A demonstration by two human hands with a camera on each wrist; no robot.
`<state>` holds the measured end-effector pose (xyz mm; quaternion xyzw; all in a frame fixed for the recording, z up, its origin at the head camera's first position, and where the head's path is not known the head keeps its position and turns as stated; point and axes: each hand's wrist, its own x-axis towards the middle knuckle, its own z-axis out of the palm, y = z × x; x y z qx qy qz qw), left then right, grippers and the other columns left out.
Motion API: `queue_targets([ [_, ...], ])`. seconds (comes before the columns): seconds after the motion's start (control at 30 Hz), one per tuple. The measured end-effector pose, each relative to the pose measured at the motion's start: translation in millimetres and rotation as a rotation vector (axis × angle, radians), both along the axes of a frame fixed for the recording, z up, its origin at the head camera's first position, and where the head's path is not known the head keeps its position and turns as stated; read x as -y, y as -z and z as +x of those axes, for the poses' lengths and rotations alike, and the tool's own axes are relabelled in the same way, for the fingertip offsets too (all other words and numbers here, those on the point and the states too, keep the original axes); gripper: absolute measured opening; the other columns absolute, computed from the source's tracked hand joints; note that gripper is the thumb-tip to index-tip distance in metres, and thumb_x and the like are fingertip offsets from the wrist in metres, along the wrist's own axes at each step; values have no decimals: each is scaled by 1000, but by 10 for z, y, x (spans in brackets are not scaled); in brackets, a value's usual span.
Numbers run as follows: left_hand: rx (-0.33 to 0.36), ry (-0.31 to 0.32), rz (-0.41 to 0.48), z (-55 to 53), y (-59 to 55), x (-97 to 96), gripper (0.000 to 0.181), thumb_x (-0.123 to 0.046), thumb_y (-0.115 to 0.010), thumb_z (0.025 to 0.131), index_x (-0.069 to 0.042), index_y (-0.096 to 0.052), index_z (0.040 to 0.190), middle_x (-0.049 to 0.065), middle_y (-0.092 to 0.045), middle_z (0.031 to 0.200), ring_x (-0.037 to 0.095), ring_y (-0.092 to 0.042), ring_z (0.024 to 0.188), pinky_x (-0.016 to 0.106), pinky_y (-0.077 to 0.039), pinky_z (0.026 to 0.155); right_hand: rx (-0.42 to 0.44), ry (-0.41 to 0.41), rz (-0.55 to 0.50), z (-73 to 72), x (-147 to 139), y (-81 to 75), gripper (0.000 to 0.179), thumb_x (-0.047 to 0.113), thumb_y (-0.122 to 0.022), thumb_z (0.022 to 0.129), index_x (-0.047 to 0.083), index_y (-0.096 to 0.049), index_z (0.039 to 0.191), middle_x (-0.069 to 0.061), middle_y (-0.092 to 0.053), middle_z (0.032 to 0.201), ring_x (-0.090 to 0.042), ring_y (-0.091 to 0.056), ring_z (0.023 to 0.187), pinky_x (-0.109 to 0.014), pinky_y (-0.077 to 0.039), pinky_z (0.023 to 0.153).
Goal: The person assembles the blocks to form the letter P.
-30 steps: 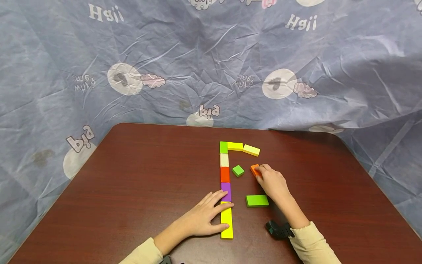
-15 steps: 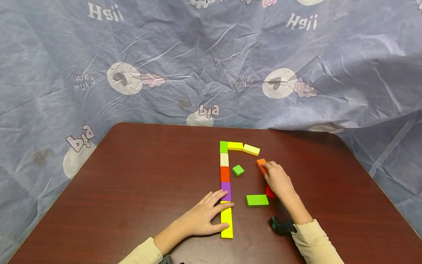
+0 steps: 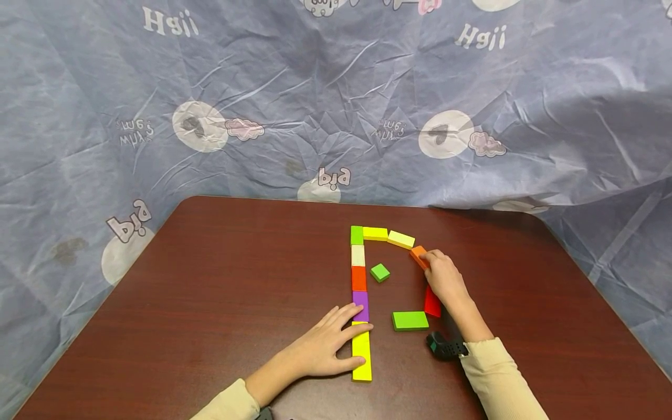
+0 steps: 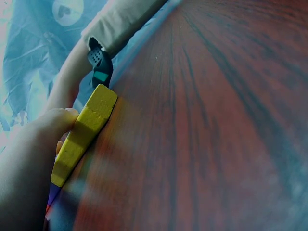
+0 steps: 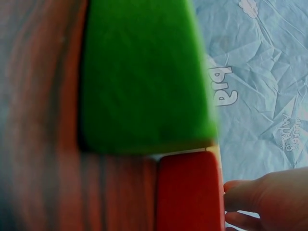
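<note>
My left hand (image 3: 326, 345) rests with spread fingers on the long yellow block (image 3: 361, 350) and the purple block (image 3: 360, 305). In the left wrist view, the thumb lies against the yellow block (image 4: 83, 137). These two end a straight column with a red block (image 3: 359, 279), a cream block (image 3: 358, 255) and a small green block (image 3: 357, 235). From its top a yellow block (image 3: 375, 234) and a pale yellow block (image 3: 401, 240) lead right. Near the pale one, my right hand (image 3: 446, 280) pinches an orange block (image 3: 418, 255). Another red block (image 3: 433, 302) lies partly under that hand.
Inside the curve lie a small green cube-like block (image 3: 380, 272) and a larger green block (image 3: 410, 321), close to the right wrist camera. The brown table (image 3: 236, 280) ends at a patterned blue-grey cloth (image 3: 315, 87). A black wrist device (image 3: 445, 346) is on the right wrist.
My right hand has slid the orange block away and to the right, up to the end of the pale yellow block. The second red block has come into sight. The left hand stays put.
</note>
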<state>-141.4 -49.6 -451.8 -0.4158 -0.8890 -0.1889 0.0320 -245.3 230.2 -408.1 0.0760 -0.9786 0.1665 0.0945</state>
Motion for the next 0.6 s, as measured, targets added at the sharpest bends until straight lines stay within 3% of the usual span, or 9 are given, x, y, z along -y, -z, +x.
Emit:
queue_targets([
  [0.6, 5, -6, -7, 3, -12, 1, 55, -55, -43, 88, -30, -38, 137, 3, -25, 149, 20, -23, 139, 42, -22, 113, -11, -11, -30, -77, 2, 56, 30, -3, -53, 83, -5, -59, 112, -23, -54, 116, -41, -49, 106, -52, -44, 89],
])
